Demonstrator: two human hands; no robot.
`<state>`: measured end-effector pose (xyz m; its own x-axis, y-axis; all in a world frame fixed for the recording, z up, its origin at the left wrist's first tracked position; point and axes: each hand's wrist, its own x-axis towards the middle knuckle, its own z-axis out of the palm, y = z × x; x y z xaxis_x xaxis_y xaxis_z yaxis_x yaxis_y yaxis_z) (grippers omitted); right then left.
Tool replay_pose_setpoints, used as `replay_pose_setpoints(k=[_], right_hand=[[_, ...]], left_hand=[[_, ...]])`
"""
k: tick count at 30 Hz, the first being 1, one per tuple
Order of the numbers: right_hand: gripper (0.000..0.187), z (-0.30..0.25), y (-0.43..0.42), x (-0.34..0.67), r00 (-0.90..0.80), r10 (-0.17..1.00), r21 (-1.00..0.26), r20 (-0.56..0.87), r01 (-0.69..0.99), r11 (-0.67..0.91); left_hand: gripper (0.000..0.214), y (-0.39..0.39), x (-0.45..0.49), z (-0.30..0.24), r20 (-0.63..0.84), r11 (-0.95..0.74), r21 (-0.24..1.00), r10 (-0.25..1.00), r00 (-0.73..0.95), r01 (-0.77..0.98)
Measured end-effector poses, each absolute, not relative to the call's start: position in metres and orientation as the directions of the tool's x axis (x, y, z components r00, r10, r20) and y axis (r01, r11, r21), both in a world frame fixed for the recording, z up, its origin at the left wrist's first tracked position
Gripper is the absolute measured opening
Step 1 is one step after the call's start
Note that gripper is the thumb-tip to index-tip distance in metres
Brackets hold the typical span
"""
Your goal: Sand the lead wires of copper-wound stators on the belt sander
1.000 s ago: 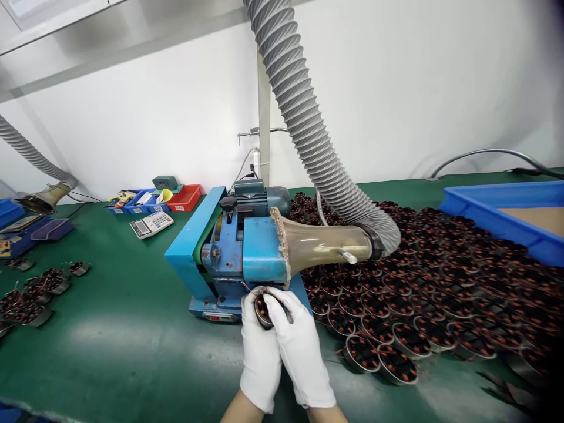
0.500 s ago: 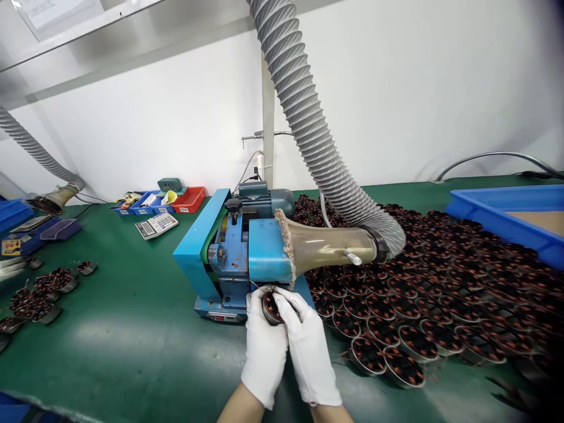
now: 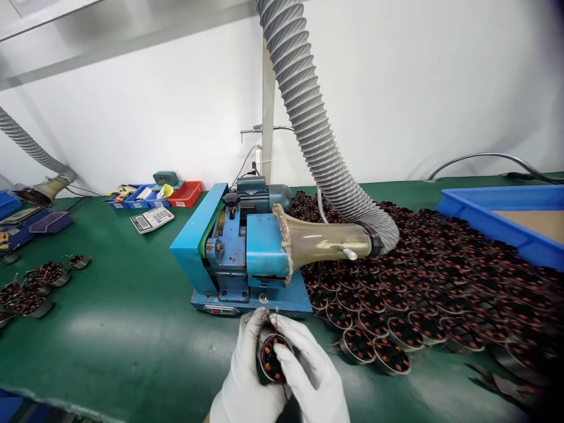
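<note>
A motor stator [image 3: 272, 358], a round metal cup with copper windings and black parts inside, is held in front of the blue machine. My left hand [image 3: 247, 370], in a white glove, is wrapped around its left side. My right hand [image 3: 312, 370], also gloved, closes on it from the right, with a finger over the windings. Thin wire ends stick up from its far edge near my fingertips. Just beyond my hands stands the blue belt-driven machine [image 3: 233, 252], whose slotted housing joins a clear funnel [image 3: 326, 245].
A grey ribbed hose [image 3: 304, 100] drops to the funnel. Many similar stators [image 3: 396, 294] crowd the bench at right, before a blue tray [image 3: 497, 217]. More stators [image 3: 35, 288] sit at left. A calculator [image 3: 152, 219] and a red bin [image 3: 185, 194] lie behind.
Both hands have drawn the stator back from the machine's housing, down and nearer to me. The stator's open face now shows more. The view has shifted slightly.
</note>
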<state>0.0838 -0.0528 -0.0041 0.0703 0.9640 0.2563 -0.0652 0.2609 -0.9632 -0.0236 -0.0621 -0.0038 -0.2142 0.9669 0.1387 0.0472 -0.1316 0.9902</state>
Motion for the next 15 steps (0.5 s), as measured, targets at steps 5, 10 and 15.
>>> replay_pose_setpoints(k=[5,10,15], right_hand=[[0.028,0.011,-0.043,0.095,0.141,0.99,-0.908,-0.024,-0.418,0.037],[0.041,0.013,-0.041,0.098,0.003,0.98,-0.8,-0.2,-0.578,-0.161],[0.035,0.023,-0.055,0.091,0.001,0.992,-0.868,-0.13,-0.484,-0.113]], left_hand=[[0.053,-0.054,-0.035,0.014,0.088,-0.078,0.977,0.995,-0.042,0.196],[0.068,-0.051,-0.036,0.024,-0.157,0.146,0.982,0.983,-0.094,-0.121],[0.071,-0.057,-0.036,0.028,-0.125,0.11,0.975,0.99,-0.069,-0.192]])
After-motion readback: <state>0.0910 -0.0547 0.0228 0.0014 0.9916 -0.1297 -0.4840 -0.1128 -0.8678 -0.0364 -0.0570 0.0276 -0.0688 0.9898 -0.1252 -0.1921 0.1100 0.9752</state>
